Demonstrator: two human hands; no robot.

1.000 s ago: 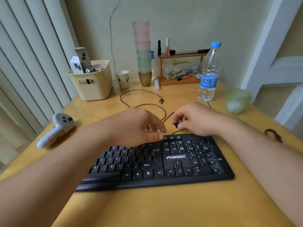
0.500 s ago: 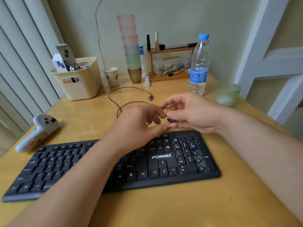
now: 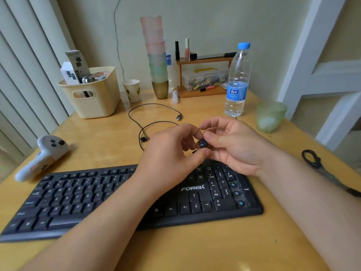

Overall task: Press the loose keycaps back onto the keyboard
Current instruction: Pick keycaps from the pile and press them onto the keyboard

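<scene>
Nearest the camera, two bare forearms reach in over the wooden desk (image 3: 224,249). A black Forev keyboard (image 3: 125,200) lies flat across the desk under them; in the numeric pad at its right end, three key positions in one column show bare blue stems (image 3: 236,193) with no caps on.

Above the keyboard's upper edge both hands meet around one black keycap (image 3: 202,144) marked "Del", held in the air clear of the keys. The right hand (image 3: 232,145) pinches it, thumb on the cap's right side and curled fingers beneath. The left hand (image 3: 173,151) has its thumb and curled fingertips closed against the cap's left and lower sides. A small dark piece (image 3: 194,151) lies on the desk just under the hands; what it is cannot be told.

To the left rests a white handheld controller (image 3: 42,155); at the right edge, black-handled scissors (image 3: 322,169). Beyond the hands a black USB cable (image 3: 154,116) loops. Farther back stand a cream basket (image 3: 91,96), a paper cup (image 3: 132,90), a tall stack of tumblers (image 3: 156,55), a small wooden shelf (image 3: 203,75), a water bottle (image 3: 237,81) and a green glass (image 3: 270,116).
</scene>
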